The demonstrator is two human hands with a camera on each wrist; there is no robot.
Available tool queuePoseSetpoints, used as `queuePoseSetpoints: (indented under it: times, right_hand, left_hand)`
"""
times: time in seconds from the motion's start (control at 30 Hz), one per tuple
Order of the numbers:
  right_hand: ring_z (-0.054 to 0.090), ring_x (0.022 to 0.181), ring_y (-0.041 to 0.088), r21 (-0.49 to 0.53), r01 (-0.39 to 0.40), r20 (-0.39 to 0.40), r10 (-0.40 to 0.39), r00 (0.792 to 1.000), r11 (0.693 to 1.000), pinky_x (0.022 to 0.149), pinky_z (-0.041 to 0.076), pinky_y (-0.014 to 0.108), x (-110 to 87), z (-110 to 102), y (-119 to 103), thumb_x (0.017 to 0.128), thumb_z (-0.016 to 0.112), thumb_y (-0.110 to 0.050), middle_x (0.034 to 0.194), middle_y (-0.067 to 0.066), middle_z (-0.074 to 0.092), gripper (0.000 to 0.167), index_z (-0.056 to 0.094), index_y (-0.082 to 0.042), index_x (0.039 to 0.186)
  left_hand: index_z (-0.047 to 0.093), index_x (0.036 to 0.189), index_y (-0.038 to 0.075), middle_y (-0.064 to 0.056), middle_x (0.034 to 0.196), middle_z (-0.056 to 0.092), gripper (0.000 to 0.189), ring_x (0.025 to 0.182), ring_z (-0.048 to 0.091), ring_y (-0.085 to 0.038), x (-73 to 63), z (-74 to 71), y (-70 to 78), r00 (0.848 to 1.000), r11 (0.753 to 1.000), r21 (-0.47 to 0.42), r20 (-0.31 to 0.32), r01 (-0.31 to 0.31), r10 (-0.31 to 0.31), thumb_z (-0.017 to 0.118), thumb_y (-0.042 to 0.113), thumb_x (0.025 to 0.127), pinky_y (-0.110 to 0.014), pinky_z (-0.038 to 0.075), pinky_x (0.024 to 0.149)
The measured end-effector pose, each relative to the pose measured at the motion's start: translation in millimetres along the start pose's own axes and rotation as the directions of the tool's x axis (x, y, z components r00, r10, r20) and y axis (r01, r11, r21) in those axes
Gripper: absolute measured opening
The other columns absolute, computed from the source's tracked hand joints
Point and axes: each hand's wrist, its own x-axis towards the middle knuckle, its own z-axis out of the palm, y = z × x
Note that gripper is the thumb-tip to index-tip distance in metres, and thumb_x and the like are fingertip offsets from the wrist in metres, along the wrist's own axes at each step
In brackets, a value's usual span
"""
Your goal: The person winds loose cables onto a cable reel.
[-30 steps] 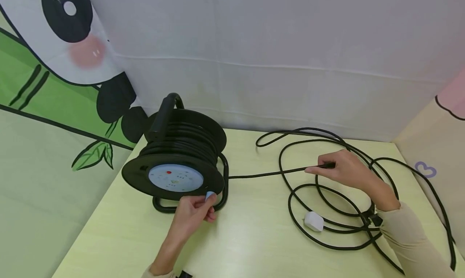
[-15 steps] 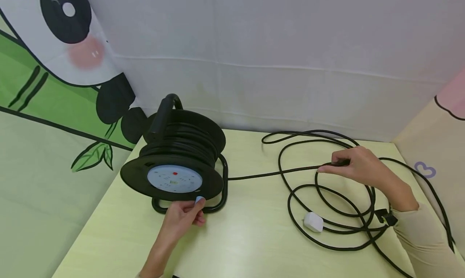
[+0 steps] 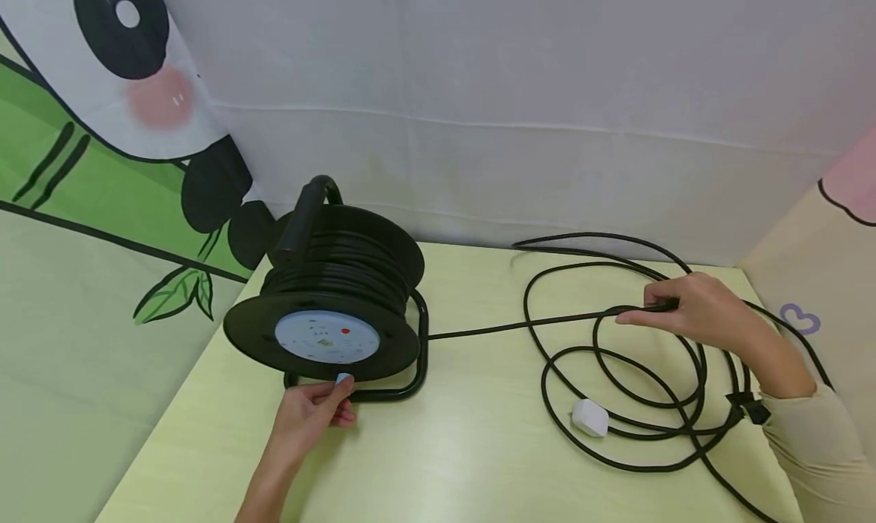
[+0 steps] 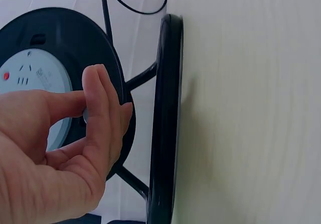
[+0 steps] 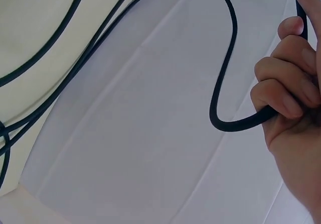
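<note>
A black cable reel (image 3: pixel 335 280) stands at the table's left, its pale blue socket panel (image 3: pixel 327 337) facing front. At the bottom of the front flange, my left hand (image 3: pixel 308 416) pinches a small light blue knob (image 3: pixel 344 378) between thumb and fingers. The left wrist view shows that hand (image 4: pixel 95 143) close against the flange, the knob mostly hidden. Black cable (image 3: pixel 506 328) runs nearly straight from the reel to my right hand (image 3: pixel 698 310), which grips it over the loose loops. In the right wrist view, cable (image 5: pixel 243 125) trails in a bend from the curled fingers.
Loose cable loops (image 3: pixel 561 451) cover the table's right side, with a white plug (image 3: pixel 590 418) among them. A black tie (image 3: pixel 749 407) hangs on the cable by the right sleeve. The reel's tubular stand (image 3: pixel 390 394) rests on the table (image 3: pixel 465 462). Fabric walls enclose the back and sides.
The knob and my left hand have moved left along the flange's bottom; the panel's red button has shifted right, so the reel has turned clockwise. My right hand has moved right, holding the cable.
</note>
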Motion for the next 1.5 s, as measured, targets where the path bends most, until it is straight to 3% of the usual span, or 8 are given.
queuePoseSetpoints:
  times: [0.37, 0.47, 0.53, 0.63, 0.7, 0.77, 1.27, 1.5]
  right_hand:
    - [0.03, 0.049, -0.002, -0.114, -0.033, -0.024, 0.03, 0.999, 0.993, 0.049, 0.029, 0.021, -11.5, -21, 8, 0.08, 0.089, -0.034, 0.055, -0.023, 0.034, 0.038, 0.054, -0.032, 0.065]
    - [0.032, 0.049, -0.001, -0.095, -0.057, -0.021, 0.055, 0.998, 0.994, 0.07, 0.051, 0.036, -17.0, -26, 12, 0.081, 0.088, -0.032, 0.053, -0.022, 0.039, 0.033, 0.059, -0.033, 0.066]
    - [0.033, 0.049, 0.0, -0.099, -0.072, -0.023, 0.07, 0.997, 0.992, 0.074, 0.051, 0.041, -20.8, -27, 14, 0.081, 0.088, -0.031, 0.053, -0.022, 0.042, 0.03, 0.062, -0.033, 0.067]
    - [0.035, 0.05, 0.001, -0.09, -0.116, -0.025, 0.114, 0.993, 0.989, 0.07, 0.052, 0.035, -26.9, -29, 17, 0.082, 0.088, -0.031, 0.056, -0.02, 0.047, 0.028, 0.063, -0.032, 0.068]
    - [0.035, 0.051, 0.001, -0.125, -0.136, -0.027, 0.133, 0.991, 0.983, 0.053, 0.033, 0.024, -31.0, -30, 20, 0.083, 0.087, -0.033, 0.057, -0.019, 0.047, 0.029, 0.062, -0.032, 0.068]
    - [0.034, 0.051, 0.002, -0.127, -0.156, -0.03, 0.154, 0.988, 0.98, 0.05, 0.029, 0.022, -35.1, -31, 24, 0.083, 0.087, -0.033, 0.057, -0.018, 0.047, 0.029, 0.062, -0.031, 0.067]
    - [0.035, 0.053, 0.006, -0.068, -0.343, 0.031, 0.346, 0.938, 0.937, 0.049, 0.024, 0.023, -57.8, -23, 51, 0.089, 0.082, -0.038, 0.061, -0.007, 0.047, 0.029, 0.065, -0.022, 0.071]
    - [0.031, 0.052, 0.003, -0.033, -0.298, 0.046, 0.299, 0.953, 0.954, 0.048, 0.023, 0.023, -57.0, -14, 46, 0.089, 0.082, -0.034, 0.059, -0.011, 0.039, 0.035, 0.057, -0.024, 0.068]
  left_hand:
    - [0.067, 0.111, -0.018, -0.014, 0.078, 0.072, 0.04, 0.065, 0.072, -0.014, 1.0, -32.1, 1.4, 0.999, 1.0, -0.016, -0.032, 0.024, -0.025, 0.067, 0.02, 0.102, -0.028, 0.064, 0.067]
    - [0.066, 0.112, -0.019, -0.013, 0.078, 0.072, 0.041, 0.065, 0.072, -0.014, 0.4, -42.2, 2.8, 0.999, 1.0, -0.011, -0.045, 0.017, -0.017, 0.067, 0.021, 0.102, -0.028, 0.064, 0.067]
    - [0.066, 0.113, -0.019, -0.011, 0.078, 0.071, 0.043, 0.066, 0.073, -0.014, -0.2, -48.4, 5.0, 0.998, 1.0, 0.003, -0.054, 0.022, -0.022, 0.067, 0.023, 0.103, -0.028, 0.064, 0.067]
    - [0.064, 0.117, -0.019, -0.009, 0.079, 0.071, 0.045, 0.066, 0.073, -0.014, -0.2, -56.6, 7.8, 0.997, 0.999, 0.014, -0.066, 0.03, -0.029, 0.066, 0.024, 0.103, -0.028, 0.064, 0.068]
    - [0.063, 0.119, -0.019, -0.007, 0.078, 0.071, 0.047, 0.065, 0.073, -0.014, 0.1, -61.7, 9.4, 0.997, 0.999, 0.013, -0.073, 0.034, -0.033, 0.066, 0.025, 0.103, -0.028, 0.064, 0.068]
    - [0.062, 0.12, -0.02, -0.004, 0.077, 0.071, 0.049, 0.065, 0.073, -0.013, 0.5, -67.0, 10.3, 0.996, 0.999, 0.009, -0.078, 0.036, -0.035, 0.066, 0.026, 0.103, -0.027, 0.064, 0.068]
    - [0.071, 0.108, -0.011, 0.0, 0.073, 0.071, 0.045, 0.062, 0.073, -0.012, -1.8, -93.9, 27.3, 0.985, 1.0, -0.011, -0.175, 0.003, -0.005, 0.071, 0.033, 0.099, -0.027, 0.064, 0.068]
    - [0.075, 0.102, -0.004, 0.002, 0.07, 0.07, 0.039, 0.059, 0.072, -0.013, -2.4, -100.5, 36.5, 0.978, 0.997, -0.073, -0.208, -0.034, 0.018, 0.074, 0.034, 0.097, -0.024, 0.063, 0.065]
